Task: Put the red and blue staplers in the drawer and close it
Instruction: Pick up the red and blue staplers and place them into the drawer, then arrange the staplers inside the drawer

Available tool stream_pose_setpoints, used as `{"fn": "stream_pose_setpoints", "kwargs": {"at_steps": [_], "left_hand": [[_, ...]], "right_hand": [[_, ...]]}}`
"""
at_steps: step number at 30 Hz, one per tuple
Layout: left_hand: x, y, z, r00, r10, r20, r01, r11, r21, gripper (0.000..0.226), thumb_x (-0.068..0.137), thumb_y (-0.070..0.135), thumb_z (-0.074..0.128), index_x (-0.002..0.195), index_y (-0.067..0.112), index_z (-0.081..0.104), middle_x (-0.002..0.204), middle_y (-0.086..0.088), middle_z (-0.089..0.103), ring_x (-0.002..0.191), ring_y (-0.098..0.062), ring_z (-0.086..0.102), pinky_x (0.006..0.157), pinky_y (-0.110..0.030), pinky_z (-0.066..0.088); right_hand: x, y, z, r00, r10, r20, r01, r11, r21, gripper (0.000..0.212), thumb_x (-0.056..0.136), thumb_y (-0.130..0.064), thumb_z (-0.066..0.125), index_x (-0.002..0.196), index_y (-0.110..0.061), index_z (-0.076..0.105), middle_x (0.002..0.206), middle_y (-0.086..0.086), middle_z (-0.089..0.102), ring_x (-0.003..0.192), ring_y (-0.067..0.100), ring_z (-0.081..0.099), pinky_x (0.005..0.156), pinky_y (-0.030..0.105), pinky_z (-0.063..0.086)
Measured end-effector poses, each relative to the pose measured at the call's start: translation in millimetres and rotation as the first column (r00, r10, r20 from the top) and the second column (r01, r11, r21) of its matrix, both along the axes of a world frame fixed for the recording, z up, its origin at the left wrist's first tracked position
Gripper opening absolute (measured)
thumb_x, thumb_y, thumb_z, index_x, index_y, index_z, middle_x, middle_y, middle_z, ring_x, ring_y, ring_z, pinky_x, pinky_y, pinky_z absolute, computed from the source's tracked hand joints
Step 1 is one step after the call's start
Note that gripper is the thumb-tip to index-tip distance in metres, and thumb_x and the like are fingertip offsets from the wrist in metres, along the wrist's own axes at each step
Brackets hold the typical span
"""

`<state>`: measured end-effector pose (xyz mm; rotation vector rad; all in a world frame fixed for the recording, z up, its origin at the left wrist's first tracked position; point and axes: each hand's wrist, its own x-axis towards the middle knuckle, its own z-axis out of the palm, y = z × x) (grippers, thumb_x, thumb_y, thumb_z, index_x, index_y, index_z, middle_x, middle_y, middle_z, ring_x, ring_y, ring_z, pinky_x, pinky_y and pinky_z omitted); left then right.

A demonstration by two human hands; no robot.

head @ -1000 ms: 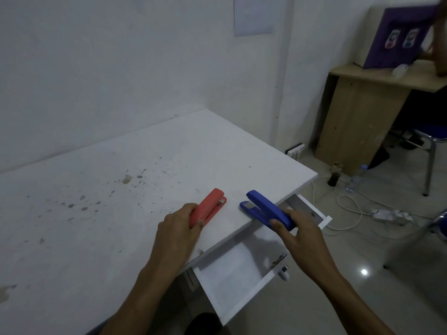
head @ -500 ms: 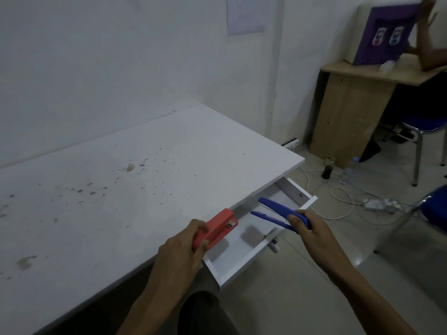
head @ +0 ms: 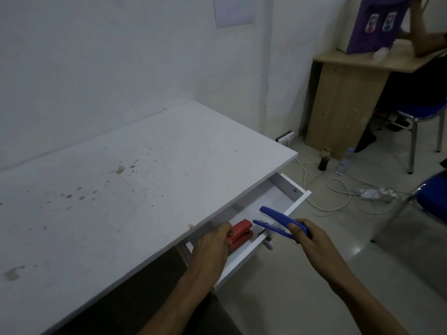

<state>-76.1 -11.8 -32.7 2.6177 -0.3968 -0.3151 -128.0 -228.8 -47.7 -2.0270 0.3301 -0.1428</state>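
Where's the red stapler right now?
In the head view, the red stapler is low inside the open drawer, gripped by the left hand, just left of the blue stapler.

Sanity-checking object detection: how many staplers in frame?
2. Red stapler in left hand, down inside the open drawer. Blue stapler in right hand, above the drawer's front edge. None visibly hidden.
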Motion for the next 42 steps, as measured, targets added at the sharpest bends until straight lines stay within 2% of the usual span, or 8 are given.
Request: {"fn": "stream_pose_setpoints", "kwargs": {"at_steps": [9,16,21,25,29,33,36,42], "left_hand": [[17,-4,-26,0.999,-0.019,-0.028,0.017,0.998,-0.063,0.040,0.083,0.028,0.062,0.118,0.022,0.043,0.121,-0.008,0.060,0.101,-0.024,0.065,0.090,-0.039,0.055],[18,-1,-28,0.999,-0.044,-0.009,0.044,0.999,-0.014,0.046,0.083,0.030,0.063,0.124,0.025,0.044,0.125,-0.004,0.060,0.106,-0.022,0.063,0.094,-0.037,0.051],[14,6,3,0.948,-0.171,0.268,0.181,0.983,-0.016,0.041,0.084,0.043,0.055,0.122,0.026,0.052,0.121,0.000,0.064,0.106,-0.016,0.062,0.095,-0.033,0.046],[40,15,27,0.832,-0.165,0.529,0.192,0.981,0.005,0.043,0.081,0.039,0.060,0.116,0.015,0.059,0.117,-0.011,0.067,0.105,-0.028,0.064,0.094,-0.038,0.042],[76,28,21,0.924,-0.095,0.371,0.028,0.983,0.181,0.066,0.082,0.063,0.032,0.135,0.025,0.040,0.149,-0.005,0.036,0.136,-0.027,0.033,0.113,-0.047,0.021],[83,36,2,0.930,-0.081,0.360,0.005,0.978,0.208,0.083,0.073,0.076,0.005,0.139,0.033,0.029,0.154,-0.003,0.026,0.141,-0.025,0.023,0.116,-0.051,0.016],[85,38,-2,0.927,-0.063,0.370,-0.006,0.983,0.182,0.074,0.078,0.072,0.013,0.138,0.033,0.030,0.153,-0.003,0.028,0.140,-0.025,0.024,0.115,-0.052,0.018],[85,38,-5,0.924,-0.061,0.378,-0.009,0.983,0.181,0.068,0.081,0.068,0.020,0.139,0.034,0.028,0.153,-0.001,0.027,0.141,-0.023,0.023,0.115,-0.048,0.015]], "right_hand": [[0,-3,-4,0.996,-0.057,0.072,0.059,0.998,-0.035,0.014,0.094,-0.029,0.046,0.104,-0.021,0.054,0.084,-0.001,0.057,0.071,0.012,0.054,0.061,0.017,0.039],[5,4,-9,0.993,-0.081,0.088,0.084,0.996,-0.029,0.020,0.094,-0.026,0.047,0.110,-0.015,0.055,0.088,-0.001,0.055,0.075,0.009,0.053,0.064,0.016,0.039],[11,1,-5,0.988,-0.074,0.133,0.089,0.991,-0.105,0.023,0.092,-0.025,0.051,0.111,-0.013,0.055,0.093,0.002,0.056,0.076,0.008,0.053,0.064,0.015,0.038],[27,-2,-4,0.990,-0.029,0.139,0.069,0.954,-0.292,0.029,0.091,-0.029,0.053,0.115,-0.013,0.055,0.098,0.002,0.055,0.076,0.006,0.048,0.069,0.015,0.036],[45,2,-7,0.990,0.004,0.141,0.069,0.857,-0.511,0.034,0.090,-0.036,0.052,0.117,-0.016,0.056,0.101,0.004,0.059,0.085,0.011,0.046,0.084,0.027,0.039],[60,8,-13,0.997,0.026,0.075,0.028,0.767,-0.641,0.035,0.092,-0.042,0.045,0.117,-0.021,0.055,0.108,0.002,0.061,0.098,0.017,0.052,0.105,0.039,0.029],[69,11,-17,0.999,0.015,0.037,0.013,0.743,-0.669,0.034,0.092,-0.043,0.043,0.118,-0.023,0.054,0.112,0.001,0.060,0.104,0.018,0.051,0.114,0.046,0.019],[84,13,-20,1.000,-0.007,0.013,0.014,0.729,-0.684,0.031,0.093,-0.043,0.042,0.115,-0.025,0.055,0.107,-0.003,0.062,0.104,0.017,0.053,0.116,0.048,0.006]]}}
